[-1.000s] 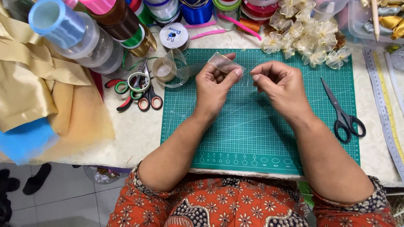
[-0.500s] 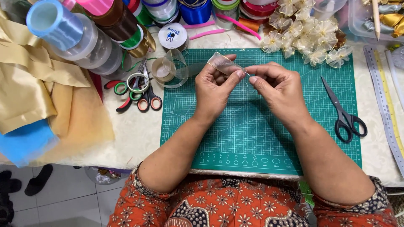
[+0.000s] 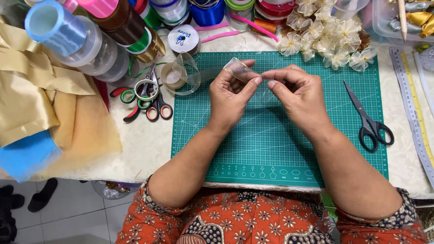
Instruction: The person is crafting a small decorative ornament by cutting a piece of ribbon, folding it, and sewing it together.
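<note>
Over the green cutting mat (image 3: pixel 271 144), my left hand (image 3: pixel 233 97) and my right hand (image 3: pixel 300 97) meet fingertip to fingertip. Between them they pinch a small folded piece of sheer, see-through ribbon (image 3: pixel 239 68) with a pale gold edge. The left thumb and forefinger hold the fold, and the right fingers pinch its end. A roll of the same clear ribbon (image 3: pixel 178 77) lies just left of the mat, its loose tail running towards my hands.
Black scissors (image 3: pixel 368 119) lie on the mat's right side. Red and green scissors (image 3: pixel 147 97) sit left of it. Ribbon spools (image 3: pixel 90 40) line the back, sheer ribbon flowers (image 3: pixel 325 36) are heaped at the back right, gold fabric (image 3: pixel 31 90) at left, rulers (image 3: pixel 416 113) at right.
My hands have drawn closer together, and the right fingers now pinch the ribbon's end right beside the left thumb.
</note>
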